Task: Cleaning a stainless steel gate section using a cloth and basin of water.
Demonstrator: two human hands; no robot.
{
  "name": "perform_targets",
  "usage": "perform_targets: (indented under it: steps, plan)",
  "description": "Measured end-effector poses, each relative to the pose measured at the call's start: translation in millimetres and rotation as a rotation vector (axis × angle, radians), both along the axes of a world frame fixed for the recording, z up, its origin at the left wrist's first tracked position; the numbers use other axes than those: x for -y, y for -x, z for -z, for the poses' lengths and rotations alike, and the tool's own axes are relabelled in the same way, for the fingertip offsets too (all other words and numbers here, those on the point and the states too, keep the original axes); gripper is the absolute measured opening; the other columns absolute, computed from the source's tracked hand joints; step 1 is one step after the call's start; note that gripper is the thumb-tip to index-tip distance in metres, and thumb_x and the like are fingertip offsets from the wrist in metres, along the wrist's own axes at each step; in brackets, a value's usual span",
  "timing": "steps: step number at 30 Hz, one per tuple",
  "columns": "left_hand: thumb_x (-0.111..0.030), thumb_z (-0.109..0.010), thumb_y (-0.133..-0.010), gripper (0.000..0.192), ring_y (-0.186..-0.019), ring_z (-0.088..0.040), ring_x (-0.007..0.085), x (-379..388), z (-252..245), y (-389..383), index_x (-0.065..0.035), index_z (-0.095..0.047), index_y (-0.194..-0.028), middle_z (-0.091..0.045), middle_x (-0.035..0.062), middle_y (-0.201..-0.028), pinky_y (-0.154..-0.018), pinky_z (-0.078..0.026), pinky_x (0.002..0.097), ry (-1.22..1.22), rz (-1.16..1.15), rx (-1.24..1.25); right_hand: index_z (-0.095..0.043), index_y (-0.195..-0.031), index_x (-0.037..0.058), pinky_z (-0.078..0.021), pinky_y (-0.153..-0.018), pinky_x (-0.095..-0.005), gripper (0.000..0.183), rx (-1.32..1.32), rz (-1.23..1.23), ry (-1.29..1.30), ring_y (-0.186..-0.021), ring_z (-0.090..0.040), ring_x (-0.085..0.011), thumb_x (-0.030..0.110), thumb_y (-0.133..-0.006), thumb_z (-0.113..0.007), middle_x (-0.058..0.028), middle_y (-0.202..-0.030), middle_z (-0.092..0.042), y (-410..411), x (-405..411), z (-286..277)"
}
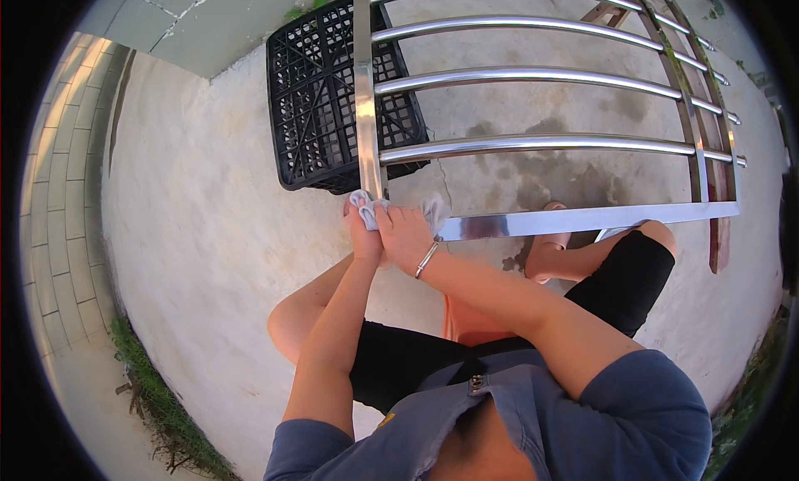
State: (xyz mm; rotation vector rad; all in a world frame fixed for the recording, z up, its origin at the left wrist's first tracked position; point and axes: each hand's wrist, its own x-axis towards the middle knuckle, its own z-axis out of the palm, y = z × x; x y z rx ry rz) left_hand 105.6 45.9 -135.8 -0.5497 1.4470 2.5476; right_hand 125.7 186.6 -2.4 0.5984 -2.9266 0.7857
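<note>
A stainless steel frame (587,220) with several shiny round bars (537,144) lies in front of me, its near left corner under my hands. My left hand (365,231) grips a light grey cloth (368,209) at that corner, where the upright square tube (365,100) meets the near rail. Close beside it, my right hand (404,234), with a silver bangle at the wrist, presses on the same corner; cloth shows at its fingertips and past its right side. The fingers partly hide the corner.
A black plastic crate (312,100) is under the frame's left side. Wooden pieces (720,244) are beneath its right end. An orange seat (474,322) shows between my legs. Damp patches mark the concrete floor (200,231); a grey tiled block (181,19) stands at the upper left.
</note>
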Motion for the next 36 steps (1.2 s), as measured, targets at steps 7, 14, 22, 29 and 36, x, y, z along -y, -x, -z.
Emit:
perform_targets:
  steps: [7, 14, 22, 29, 36]
  plan:
    - [-0.017, -0.040, -0.085, 0.047, -0.094, -0.048, 0.0234, -48, -92, 8, -0.0002, -0.021, -0.125, -0.041, 0.0176, -0.113, -0.077, -0.041, 0.0302, 0.577, 0.118, -0.167, -0.043, -0.103, -0.0002, -0.0432, -0.071, -0.0408, 0.032, 0.723, 0.362, 0.308, -0.076, -0.055, -0.0326, 0.023, -0.082, -0.037, -0.0167, -0.084, -0.056, 64, -2, -12]
    - [-0.042, -0.033, -0.086, 0.052, -0.087, -0.052, 0.0201, -51, -118, 29, 0.0012, -0.037, -0.115, -0.051, 0.0152, -0.100, -0.072, -0.043, 0.0275, 0.820, 0.128, 0.193, -0.054, -0.086, 0.0000, -0.0445, -0.067, -0.0407, 0.040, 0.704, 0.197, 0.177, -0.076, -0.057, -0.0327, 0.030, -0.086, -0.028, -0.0193, -0.080, -0.059, 57, -13, -7]
    - [-0.053, -0.027, -0.083, 0.061, -0.071, -0.055, 0.0197, -45, -98, 31, 0.0019, -0.054, -0.087, -0.058, 0.0119, -0.075, -0.064, -0.043, 0.0323, 0.903, 0.170, 0.226, -0.059, -0.071, 0.0053, -0.0462, -0.055, -0.0376, 0.037, 0.288, -0.162, -0.078, -0.064, -0.059, -0.0257, 0.030, -0.083, -0.035, -0.0103, -0.073, -0.061, 45, -18, -8]
    - [-0.039, -0.024, -0.087, 0.049, -0.091, -0.050, 0.0375, -63, -128, 36, 0.0040, -0.042, -0.104, -0.051, 0.0235, -0.099, -0.075, -0.040, 0.0425, 1.373, 0.375, 0.384, -0.059, -0.079, 0.0067, -0.0458, -0.058, -0.0364, 0.037, 0.381, 0.046, -0.148, -0.066, -0.059, -0.0259, 0.040, -0.078, -0.043, -0.0097, -0.071, -0.060, 56, -59, -33]
    - [-0.025, -0.038, -0.086, 0.046, -0.094, -0.047, 0.0381, -50, -100, 43, 0.0028, -0.027, -0.120, -0.050, 0.0229, -0.100, -0.082, -0.037, 0.0394, 1.442, -0.196, -0.196, -0.045, -0.108, 0.0104, -0.0301, -0.071, -0.0336, 0.046, -0.115, 0.073, -0.301, -0.087, -0.043, -0.0180, 0.035, -0.071, -0.055, -0.0044, -0.090, -0.049, 111, -49, -15]
